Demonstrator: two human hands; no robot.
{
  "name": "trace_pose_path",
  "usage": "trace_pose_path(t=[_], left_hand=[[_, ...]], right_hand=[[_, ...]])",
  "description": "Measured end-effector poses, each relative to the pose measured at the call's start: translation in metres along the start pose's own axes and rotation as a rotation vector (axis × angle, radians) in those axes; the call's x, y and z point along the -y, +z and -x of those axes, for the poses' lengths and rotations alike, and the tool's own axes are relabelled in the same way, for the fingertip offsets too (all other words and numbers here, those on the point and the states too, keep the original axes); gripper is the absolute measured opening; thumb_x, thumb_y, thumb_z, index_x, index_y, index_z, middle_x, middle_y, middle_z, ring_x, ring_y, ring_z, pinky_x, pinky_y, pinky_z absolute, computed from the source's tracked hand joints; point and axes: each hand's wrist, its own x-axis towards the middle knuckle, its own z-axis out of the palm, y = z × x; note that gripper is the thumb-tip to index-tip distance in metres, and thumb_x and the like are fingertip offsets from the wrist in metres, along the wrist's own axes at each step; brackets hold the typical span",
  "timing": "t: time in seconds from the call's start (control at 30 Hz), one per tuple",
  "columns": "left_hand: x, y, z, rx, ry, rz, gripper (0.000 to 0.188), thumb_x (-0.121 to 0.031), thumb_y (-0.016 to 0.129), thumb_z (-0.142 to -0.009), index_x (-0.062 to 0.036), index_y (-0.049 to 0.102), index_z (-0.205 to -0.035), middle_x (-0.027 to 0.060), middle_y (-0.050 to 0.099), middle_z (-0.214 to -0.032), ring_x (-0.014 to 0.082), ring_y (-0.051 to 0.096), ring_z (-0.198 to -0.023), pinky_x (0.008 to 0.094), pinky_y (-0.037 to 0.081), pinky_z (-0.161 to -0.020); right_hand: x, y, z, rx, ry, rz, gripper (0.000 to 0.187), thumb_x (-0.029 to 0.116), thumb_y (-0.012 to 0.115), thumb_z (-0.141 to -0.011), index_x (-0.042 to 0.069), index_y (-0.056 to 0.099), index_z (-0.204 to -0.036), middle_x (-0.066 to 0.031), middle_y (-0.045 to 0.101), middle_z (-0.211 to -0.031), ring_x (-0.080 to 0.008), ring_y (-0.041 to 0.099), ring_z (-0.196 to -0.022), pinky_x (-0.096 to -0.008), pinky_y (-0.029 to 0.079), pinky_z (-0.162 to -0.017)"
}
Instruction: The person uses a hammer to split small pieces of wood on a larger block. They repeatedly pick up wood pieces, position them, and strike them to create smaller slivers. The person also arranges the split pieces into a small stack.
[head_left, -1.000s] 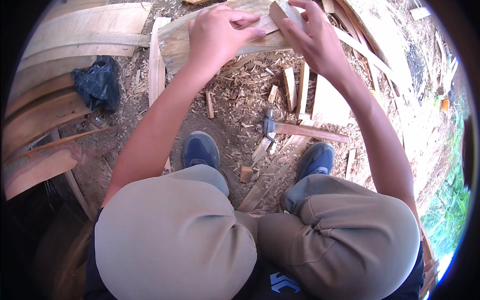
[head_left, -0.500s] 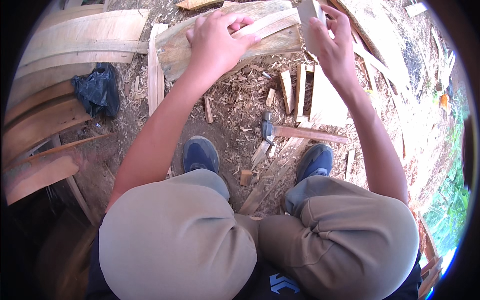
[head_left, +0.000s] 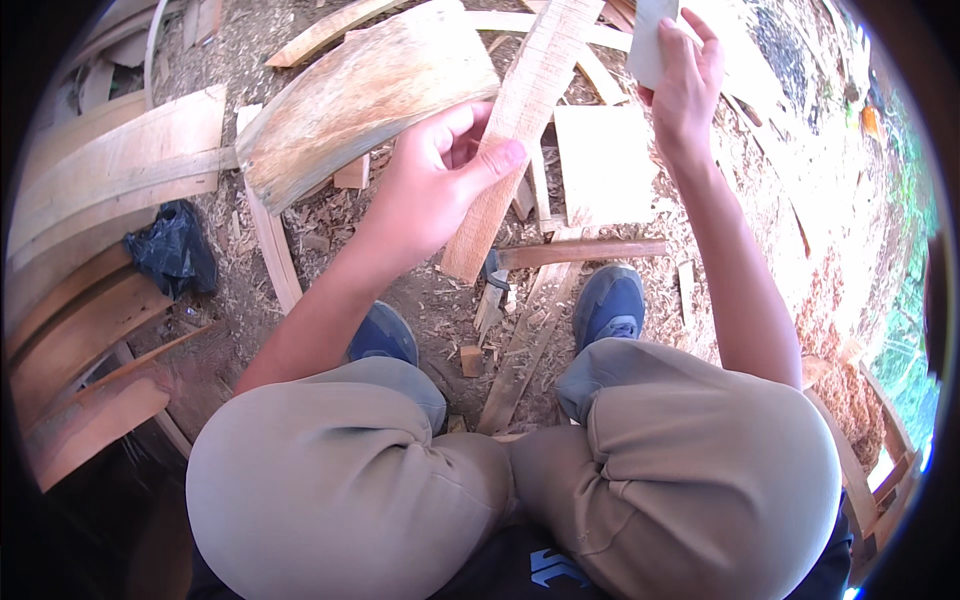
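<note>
My left hand (head_left: 432,190) is closed round a flat wooden strip (head_left: 535,85), thumb on its upper face and fingers underneath. The strip is tilted, its lower end over the ground near my feet and its upper end cut off by the top of the view. My right hand (head_left: 686,105), farther right and raised, grips a pale, flat-sided block (head_left: 651,45); its material is hard to tell. Left of the strip lies a thick, curved wooden slab (head_left: 365,100). A hammer (head_left: 585,252) with a wooden handle rests on the ground, its head partly hidden by the strip.
Wood chips and offcuts cover the ground between my shoes (head_left: 610,303). A pale square board (head_left: 605,165) lies beyond the hammer. Curved planks (head_left: 120,150) are stacked at the left, with a black plastic bag (head_left: 175,248) beside them.
My left hand has lifted the wooden strip off the slab and brought it nearer, turning it steeper. My right hand, still holding the pale block, has moved slightly right. The view has shifted.
</note>
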Motion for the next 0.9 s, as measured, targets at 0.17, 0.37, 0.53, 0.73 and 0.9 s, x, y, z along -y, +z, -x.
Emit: trace_pose_path(t=[0.17,0.37,0.53,0.73,0.9], left_hand=[[-0.01,0.015,0.003,0.089,0.042,0.071,0.036,-0.019,0.065,-0.102,0.0032,0.061,-0.13,0.0091,0.074,-0.105,0.0123,0.067,-0.1,0.028,0.05,-0.093],[-0.024,0.02,0.005,0.085,0.072,0.01,0.037,-0.02,0.067,-0.101,0.0035,0.062,-0.129,0.0099,0.075,-0.103,0.0125,0.069,-0.096,0.0287,0.052,-0.09],[-0.03,0.017,0.009,0.066,0.078,-0.016,0.037,-0.02,0.069,-0.1,0.004,0.063,-0.128,0.0108,0.076,-0.103,0.0118,0.069,-0.093,0.0283,0.053,-0.086],[-0.017,-0.017,0.002,-0.141,0.096,-0.208,0.042,-0.022,0.073,-0.097,0.0053,0.065,-0.128,0.0109,0.076,-0.101,0.0111,0.069,-0.089,0.0272,0.054,-0.078],[-0.008,-0.073,-0.033,-0.222,0.102,-0.619,0.05,-0.028,0.085,-0.085,-0.0026,0.07,-0.125,0.0056,0.074,-0.089,0.0092,0.067,-0.08,0.026,0.054,-0.072]], right_hand=[[0.021,0.0,0.001,0.067,-0.115,-0.178,0.044,0.028,0.052,-0.106,0.005,0.045,-0.142,-0.011,0.063,-0.111,-0.0144,0.06,-0.092,-0.0296,0.053,-0.076],[0.037,-0.003,0.0,0.055,-0.167,-0.294,0.044,0.025,0.051,-0.105,0.001,0.045,-0.142,-0.0094,0.064,-0.114,-0.0132,0.06,-0.099,-0.0273,0.05,-0.086],[0.043,-0.006,-0.008,0.006,-0.399,-0.327,0.046,0.026,0.053,-0.103,0.0,0.046,-0.141,-0.0122,0.062,-0.124,-0.0156,0.059,-0.11,-0.0284,0.047,-0.096],[0.085,0.015,0.021,0.307,-0.428,-0.296,0.048,0.024,0.055,-0.103,0.0,0.043,-0.143,-0.0142,0.063,-0.12,-0.0156,0.061,-0.103,-0.0301,0.05,-0.089],[0.064,0.044,0.026,0.691,-0.318,0.18,0.045,0.028,0.057,-0.105,0.002,0.044,-0.14,-0.018,0.062,-0.107,-0.0232,0.065,-0.088,-0.0378,0.052,-0.075]])
